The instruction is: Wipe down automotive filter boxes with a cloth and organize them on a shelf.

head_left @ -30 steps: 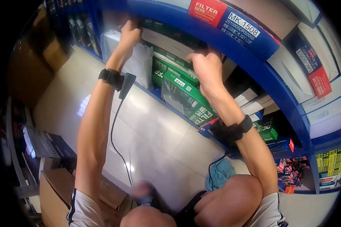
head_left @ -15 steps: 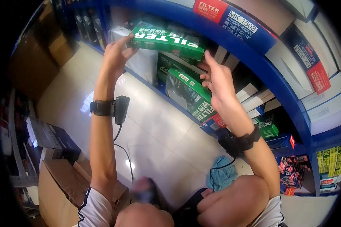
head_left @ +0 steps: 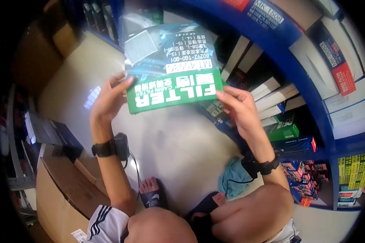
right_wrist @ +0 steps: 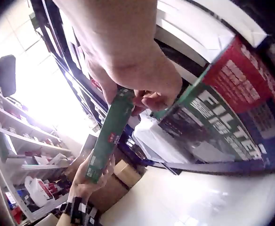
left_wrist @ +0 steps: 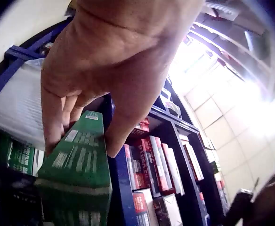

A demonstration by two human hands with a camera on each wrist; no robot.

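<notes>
A flat green and dark cabin filter box (head_left: 172,95) is held up in front of me, its printed face toward the head camera and its lettering upside down. My left hand (head_left: 107,99) grips the box's left end, thumb on the front face. At the right end, my right hand (head_left: 241,107) pinches the corner between thumb and fingers. In the left wrist view the left hand (left_wrist: 109,66) spans the narrow end of the green box (left_wrist: 78,160). The right wrist view shows both hands at opposite ends of the box (right_wrist: 110,134).
The blue shelf (head_left: 288,67) curves along the right, stacked with filter boxes (head_left: 340,73). Another green filter box (right_wrist: 217,127) stands on the lower shelf. An open cardboard carton (head_left: 65,194) sits at lower left. A teal cloth (head_left: 235,176) lies on the floor near my feet.
Both hands reached into the shelf, then brought out the green filter box. It has since come closer to me and tilted, so its broad printed face now shows.
</notes>
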